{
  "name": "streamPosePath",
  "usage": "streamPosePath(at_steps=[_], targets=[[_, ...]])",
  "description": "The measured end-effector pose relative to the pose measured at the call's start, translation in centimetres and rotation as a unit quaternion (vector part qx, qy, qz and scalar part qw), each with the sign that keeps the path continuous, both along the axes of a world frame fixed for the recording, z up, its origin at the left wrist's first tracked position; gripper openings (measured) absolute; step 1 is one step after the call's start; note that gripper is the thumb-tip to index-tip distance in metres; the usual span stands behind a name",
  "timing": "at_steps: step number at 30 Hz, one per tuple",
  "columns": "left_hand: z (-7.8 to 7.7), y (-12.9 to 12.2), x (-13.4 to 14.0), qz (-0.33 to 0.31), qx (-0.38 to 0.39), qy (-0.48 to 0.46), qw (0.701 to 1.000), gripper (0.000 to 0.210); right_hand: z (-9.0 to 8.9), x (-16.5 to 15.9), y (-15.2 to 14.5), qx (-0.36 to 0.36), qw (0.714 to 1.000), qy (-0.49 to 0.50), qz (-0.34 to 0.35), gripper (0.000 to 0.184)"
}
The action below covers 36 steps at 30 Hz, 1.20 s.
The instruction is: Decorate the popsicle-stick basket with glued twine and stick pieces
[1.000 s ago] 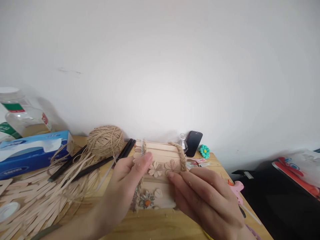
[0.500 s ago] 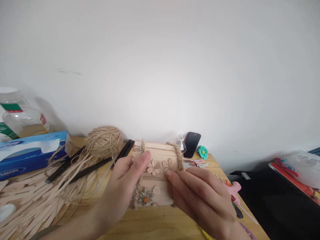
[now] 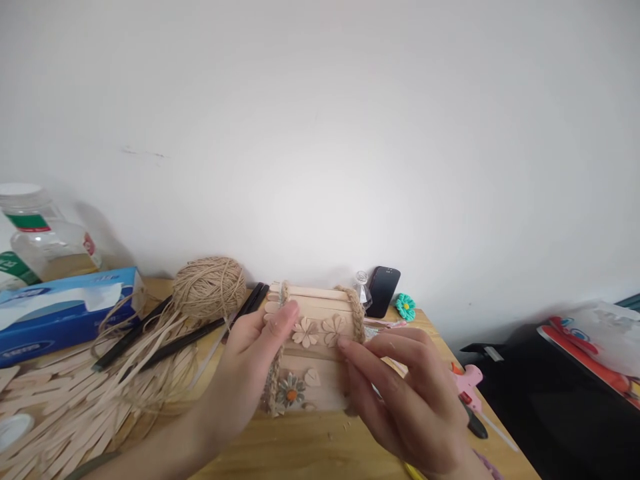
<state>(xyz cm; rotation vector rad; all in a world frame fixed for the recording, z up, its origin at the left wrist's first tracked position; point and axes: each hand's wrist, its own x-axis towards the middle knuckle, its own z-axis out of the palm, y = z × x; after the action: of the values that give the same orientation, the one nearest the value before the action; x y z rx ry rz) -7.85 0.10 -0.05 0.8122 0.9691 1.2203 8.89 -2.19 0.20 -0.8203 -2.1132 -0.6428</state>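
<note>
While our left hand [image 3: 253, 357] clamps the stick panel [image 3: 320, 304] and our right hand [image 3: 415, 393] touches one wooden flower [image 3: 333, 328], we judge that complete, the lone petal [image 3: 313, 378] between our hands unfinished.

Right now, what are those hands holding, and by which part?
A wooden craft: the left hand grips its left edge. The right hand is at its right flower; whether it grips is unclear.

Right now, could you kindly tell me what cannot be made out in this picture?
In the head view:
Craft: underside, facing away; part of right edge, behind the right hand.
Left hand: fingertips, bar the thumb's, hidden behind the craft.
Tissue box: cut off by the left edge.
Yellow item: cut off by the bottom edge.
</note>
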Motion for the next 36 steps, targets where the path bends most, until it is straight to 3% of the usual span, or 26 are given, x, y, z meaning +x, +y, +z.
streamPosePath(at_steps=[5, 13, 16, 18, 20, 21, 24, 28, 31, 36], targets=[[-0.5, 0.2, 0.1, -0.005, 0.043, 0.001, 0.999, 0.041, 0.0, 0.0, 0.0, 0.004, 1.000, -0.014, -0.008, 0.024], [-0.1, -0.1, -0.1, 0.000, 0.037, 0.038, 0.999, 0.038, -0.1, 0.3, 0.1, -0.005, 0.999, -0.035, 0.025, 0.024], [-0.9, 0.9, -0.4, -0.012, 0.067, 0.045, 0.997, 0.039, 0.4, 0.7, 0.0, -0.042, 0.997, 0.066, 0.029, 0.023], [-1.7, 2.0, -0.7, -0.021, 0.082, 0.031, 0.996, 0.040, 0.2, 1.3, 0.0, -0.031, 0.969, 0.243, 0.044, 0.021], [-2.6, 3.3, -1.1, -0.007, 0.090, 0.015, 0.996, 0.038, -1.1, 2.0, 0.0, -0.036, 0.902, 0.425, 0.067, 0.017], [-2.9, 3.9, -1.3, 0.014, 0.094, 0.022, 0.995, 0.036, -2.3, 2.4, 0.0, -0.076, 0.879, 0.467, 0.056, 0.015], [-3.2, 5.3, -1.8, 0.054, 0.118, 0.022, 0.991, 0.035, -7.1, 2.9, -0.8, -0.297, 0.860, 0.412, -0.052, 0.013], [-2.6, 6.0, -2.2, 0.066, 0.131, -0.004, 0.989, 0.029, -12.4, 1.4, -2.4, -0.424, 0.844, 0.321, -0.068, 0.008], [-2.2, 5.9, -2.1, 0.067, 0.131, -0.005, 0.989, 0.027, -13.6, -0.2, -2.5, -0.468, 0.845, 0.255, -0.042, 0.013], [-2.5, 5.8, -1.9, 0.073, 0.121, 0.003, 0.990, 0.029, -13.5, -1.5, -1.0, -0.509, 0.844, 0.170, 0.004, 0.017]])
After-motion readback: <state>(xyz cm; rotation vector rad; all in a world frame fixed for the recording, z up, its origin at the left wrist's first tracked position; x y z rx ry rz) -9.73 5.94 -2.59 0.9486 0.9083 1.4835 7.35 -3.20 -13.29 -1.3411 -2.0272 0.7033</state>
